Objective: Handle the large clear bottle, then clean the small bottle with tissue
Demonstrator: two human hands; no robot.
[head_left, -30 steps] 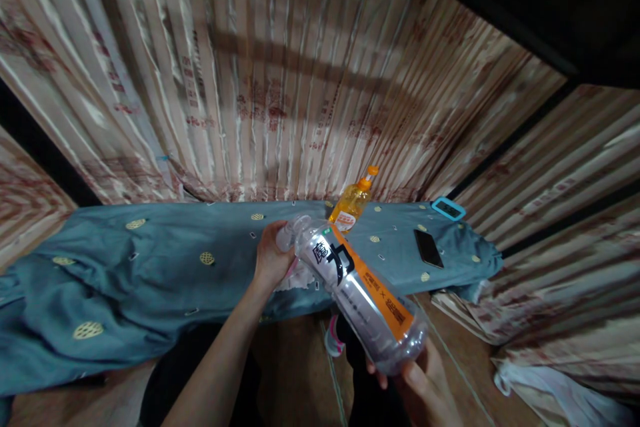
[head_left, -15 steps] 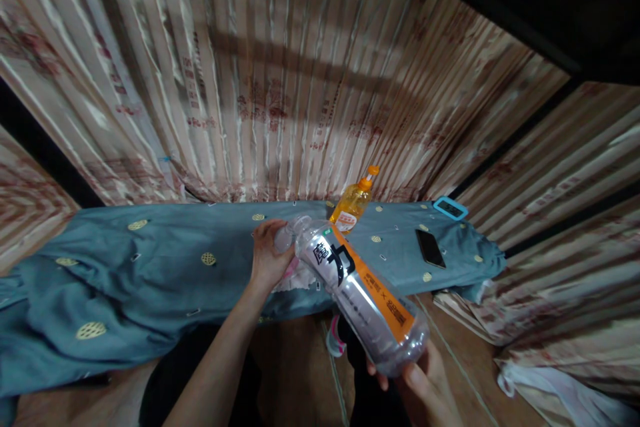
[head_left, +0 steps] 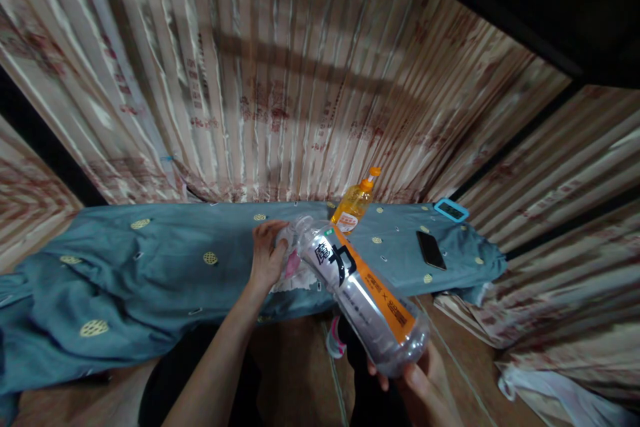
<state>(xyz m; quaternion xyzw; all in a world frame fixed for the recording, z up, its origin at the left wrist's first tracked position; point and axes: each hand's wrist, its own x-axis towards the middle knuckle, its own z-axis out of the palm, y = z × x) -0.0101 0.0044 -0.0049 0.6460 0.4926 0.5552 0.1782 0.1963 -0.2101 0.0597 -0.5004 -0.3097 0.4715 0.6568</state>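
My right hand [head_left: 423,383] grips the base of a large clear plastic bottle [head_left: 357,290] with an orange and white label, held tilted with its neck pointing away from me. My left hand [head_left: 266,255] is curled around the neck and cap end of that bottle. Under the neck lies a pale pink and white cloth [head_left: 295,273] on the blue-grey sheet [head_left: 150,267] that covers a low surface in front of me.
An orange bottle with a pump-style cap [head_left: 354,205] stands at the back of the sheet. A dark phone [head_left: 430,249] and a blue-framed device [head_left: 451,209] lie to the right. Striped curtains [head_left: 280,80] hang behind. White fabric [head_left: 550,400] lies on the floor at right.
My left hand has shifted its fingers slightly around the bottle's neck. The bottle and my right hand stay almost where they were.
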